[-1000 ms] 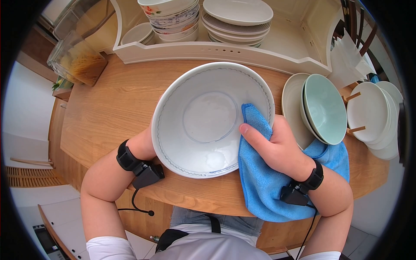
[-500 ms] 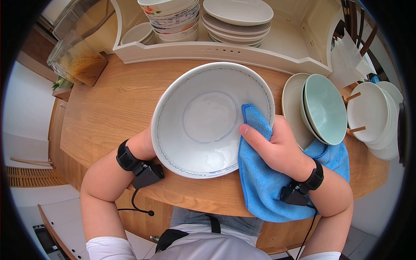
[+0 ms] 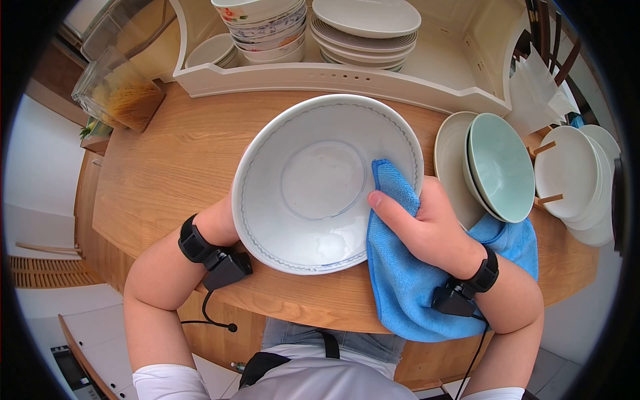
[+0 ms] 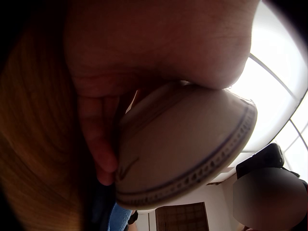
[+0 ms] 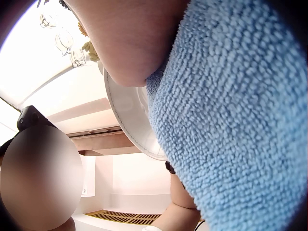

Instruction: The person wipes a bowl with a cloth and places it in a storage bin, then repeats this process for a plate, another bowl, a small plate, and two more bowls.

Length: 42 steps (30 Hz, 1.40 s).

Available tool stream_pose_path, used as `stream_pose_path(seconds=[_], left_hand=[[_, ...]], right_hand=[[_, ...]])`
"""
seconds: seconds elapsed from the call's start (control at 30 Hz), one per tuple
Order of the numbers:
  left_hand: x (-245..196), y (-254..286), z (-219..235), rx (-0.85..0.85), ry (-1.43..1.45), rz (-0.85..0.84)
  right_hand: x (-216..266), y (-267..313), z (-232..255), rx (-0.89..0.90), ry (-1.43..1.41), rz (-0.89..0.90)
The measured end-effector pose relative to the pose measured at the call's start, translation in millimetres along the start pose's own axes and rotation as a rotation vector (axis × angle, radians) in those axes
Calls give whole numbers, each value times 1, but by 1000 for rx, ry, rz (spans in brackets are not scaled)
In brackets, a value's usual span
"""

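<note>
A large white bowl [image 3: 303, 233] with a thin blue line pattern is tilted toward me above the table. My left hand [image 3: 225, 219] holds it from the left and underneath, its fingers mostly hidden in the head view. In the left wrist view, the fingers [image 4: 98, 139] bend against the bowl's underside, beside its blue-banded outer wall. On the right, my right hand [image 3: 427, 223] pinches a blue cloth [image 3: 407, 293] over the bowl's rim, thumb inside the bowl and the other fingers hidden behind. The cloth hangs down over the table's front edge.
Right of the bowl, a pale green bowl [image 3: 501, 167] leans with another bowl on a plate [image 3: 448, 150]. White plates [image 3: 563, 167] stand in a wooden rack farther right. Behind, a cream rack [image 3: 267, 83] holds stacked bowls and plates. A pasta jar [image 3: 127, 100] lies at the back left.
</note>
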<state>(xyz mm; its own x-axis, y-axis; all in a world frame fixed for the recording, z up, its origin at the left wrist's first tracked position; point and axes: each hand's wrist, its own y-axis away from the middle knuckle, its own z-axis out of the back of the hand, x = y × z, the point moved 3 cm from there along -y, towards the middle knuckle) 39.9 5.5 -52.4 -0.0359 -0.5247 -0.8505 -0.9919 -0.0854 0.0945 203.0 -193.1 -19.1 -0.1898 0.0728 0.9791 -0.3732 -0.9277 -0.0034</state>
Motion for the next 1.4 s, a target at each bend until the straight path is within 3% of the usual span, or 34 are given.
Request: stream_pose_path(seconds=[0.17,0.23,0.27,0.33,0.53,0.67,0.83,0.97,1.13,1.4], left_hand=[[3,-4,4,17,-35,-14],[13,-13,18,94,-361,-269],[13,-13,19,93,-361,-270],[14,-15,20,86,-226,-212],[14,-12,16,1,-272,-180],[18,-11,20,39,-222,-212],[19,-9,22,33,-155,-127],[11,-7,15,11,-319,-165],[-2,0,-1,-25,-21,36],[-2,1,0,16,-51,0]], right_hand=[[0,0,0,-3,15,9],[1,0,0,-4,16,5],[1,-1,0,-7,15,2],[3,0,1,1,18,-14],[2,0,1,5,10,-14],[4,0,1,11,28,-26],[1,0,1,7,12,-2],[1,0,1,4,7,-2],[1,0,0,1,7,-9],[-1,0,0,-14,-2,20]])
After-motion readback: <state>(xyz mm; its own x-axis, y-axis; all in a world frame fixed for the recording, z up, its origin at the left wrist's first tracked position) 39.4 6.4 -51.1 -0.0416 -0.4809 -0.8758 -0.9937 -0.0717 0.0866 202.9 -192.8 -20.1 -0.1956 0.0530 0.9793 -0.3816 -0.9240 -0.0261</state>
